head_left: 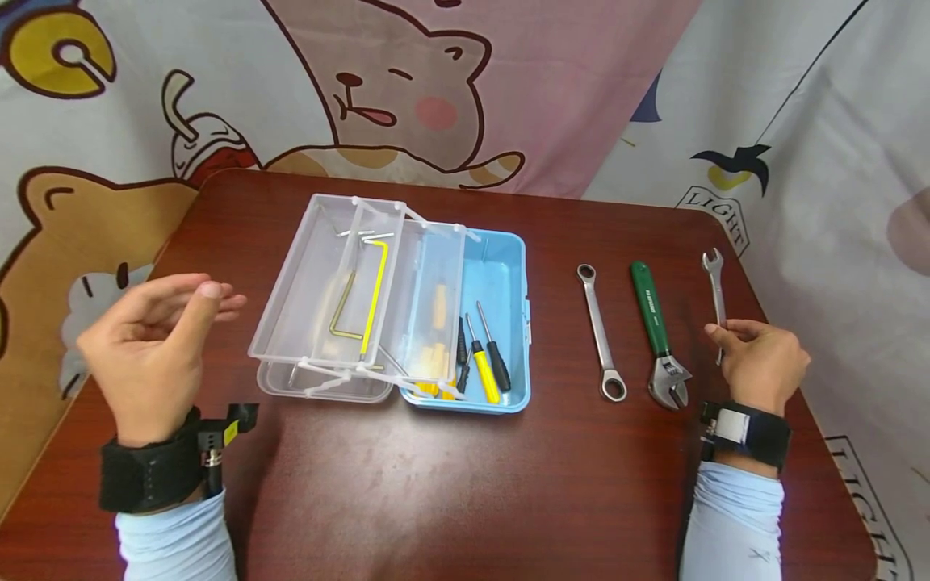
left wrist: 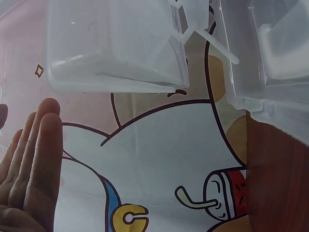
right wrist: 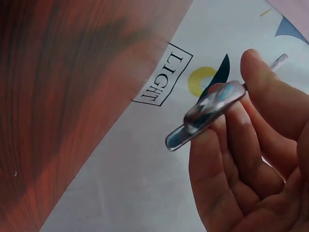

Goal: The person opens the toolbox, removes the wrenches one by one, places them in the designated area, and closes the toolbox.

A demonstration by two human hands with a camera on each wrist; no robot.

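Observation:
At the table's right side my right hand (head_left: 764, 365) pinches a small silver wrench (head_left: 716, 282) between thumb and fingers, its open-ended head pointing to the far edge. In the right wrist view, the wrench (right wrist: 215, 107) lies across the fingers, with the thumb near its shaft. Beside it, to the left, are an adjustable wrench (head_left: 651, 311) with a green handle and a ratchet ring wrench (head_left: 599, 331). My left hand (head_left: 156, 347) hovers left of the toolbox, holding nothing, its fingers fairly straight in the left wrist view.
A blue toolbox (head_left: 527, 278) with clear fold-out trays (head_left: 286, 303) stands open at the middle left. Hex keys, one a yellow L-shaped key (head_left: 374, 298), show in the trays. A yellow screwdriver (head_left: 485, 375) and a black screwdriver (head_left: 498, 363) lie in the box. A printed curtain (head_left: 581, 97) hangs behind.

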